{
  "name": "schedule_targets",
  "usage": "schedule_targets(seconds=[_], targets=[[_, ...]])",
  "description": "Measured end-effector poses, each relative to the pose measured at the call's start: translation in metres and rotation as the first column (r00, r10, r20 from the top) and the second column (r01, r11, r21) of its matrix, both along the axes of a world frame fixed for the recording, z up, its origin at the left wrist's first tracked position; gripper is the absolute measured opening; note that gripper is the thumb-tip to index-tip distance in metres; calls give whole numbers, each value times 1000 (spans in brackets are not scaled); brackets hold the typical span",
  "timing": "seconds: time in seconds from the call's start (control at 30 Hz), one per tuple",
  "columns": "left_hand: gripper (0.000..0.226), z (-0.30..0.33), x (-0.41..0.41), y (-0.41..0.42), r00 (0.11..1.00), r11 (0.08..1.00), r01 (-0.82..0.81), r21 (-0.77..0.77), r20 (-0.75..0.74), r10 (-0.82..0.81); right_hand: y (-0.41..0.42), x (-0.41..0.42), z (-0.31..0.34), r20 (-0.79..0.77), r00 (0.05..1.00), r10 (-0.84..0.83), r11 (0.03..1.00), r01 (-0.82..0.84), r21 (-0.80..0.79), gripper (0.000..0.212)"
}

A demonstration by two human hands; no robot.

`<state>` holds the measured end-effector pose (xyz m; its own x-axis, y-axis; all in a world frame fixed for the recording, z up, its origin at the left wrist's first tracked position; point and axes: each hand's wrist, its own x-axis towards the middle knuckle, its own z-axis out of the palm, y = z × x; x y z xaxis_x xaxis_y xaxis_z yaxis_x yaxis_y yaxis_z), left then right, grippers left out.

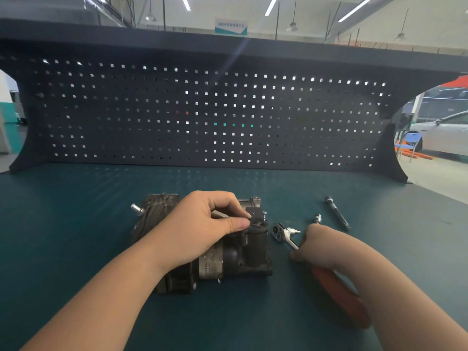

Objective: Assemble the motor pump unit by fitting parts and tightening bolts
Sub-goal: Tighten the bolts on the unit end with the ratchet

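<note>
The dark motor pump unit (228,257) lies on the green bench mat in the middle of the view. My left hand (202,224) rests on top of it, thumb and fingers pinched on a small black block (255,214) at its upper right. A bolt (264,215) stands upright just right of that block. My right hand (320,245) lies right of the pump, closed around a ratchet wrench with an orange handle (339,297). The ratchet's metal head (281,233) points toward the pump and is not touching it.
A long extension bar (338,213) and a small socket (317,219) lie on the mat behind my right hand. A dark pegboard (215,117) walls off the back of the bench. The bench's right edge (435,192) runs diagonally, with a workshop floor and a car beyond.
</note>
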<state>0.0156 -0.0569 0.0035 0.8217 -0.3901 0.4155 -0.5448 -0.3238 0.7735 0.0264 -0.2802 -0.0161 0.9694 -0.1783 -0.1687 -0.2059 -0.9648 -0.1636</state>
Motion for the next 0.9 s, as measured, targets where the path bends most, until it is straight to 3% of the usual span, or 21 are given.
schedule_targets(seconds=[0.23, 0.37, 0.47, 0.53, 0.7, 0.77, 0.83, 0.9], targets=[[14, -3, 4, 1, 999, 999, 36, -28, -33, -37, -2, 3, -2, 29, 1000, -12, 999, 11, 40, 31], [18, -3, 4, 5, 993, 996, 79, -33, -85, -82, -3, 4, 0, 115, 990, -83, 967, 52, 248, 33], [11, -3, 4, 7, 989, 996, 82, -30, -119, -85, -9, 2, 9, 294, 929, -223, 863, 48, 503, 26], [11, -3, 3, 6, 990, 996, 79, -39, -114, -83, -10, -6, 21, 455, 853, -256, 820, -58, 569, 27], [22, -1, 4, 5, 990, 998, 67, -12, -121, -68, -1, -30, 45, 772, 632, -65, 780, -451, 435, 5], [8, -2, 5, 3, 993, 999, 46, -16, -107, -48, 3, -32, 58, 834, 552, 24, 806, -503, 310, 15], [10, -3, 7, 2, 991, 997, 51, -53, -123, -57, 7, -30, 77, 862, 496, 102, 837, -511, 195, 14], [14, -3, 7, 1, 981, 993, 74, -91, -171, -89, 11, -26, 93, 850, 500, 164, 855, -501, 130, 12]])
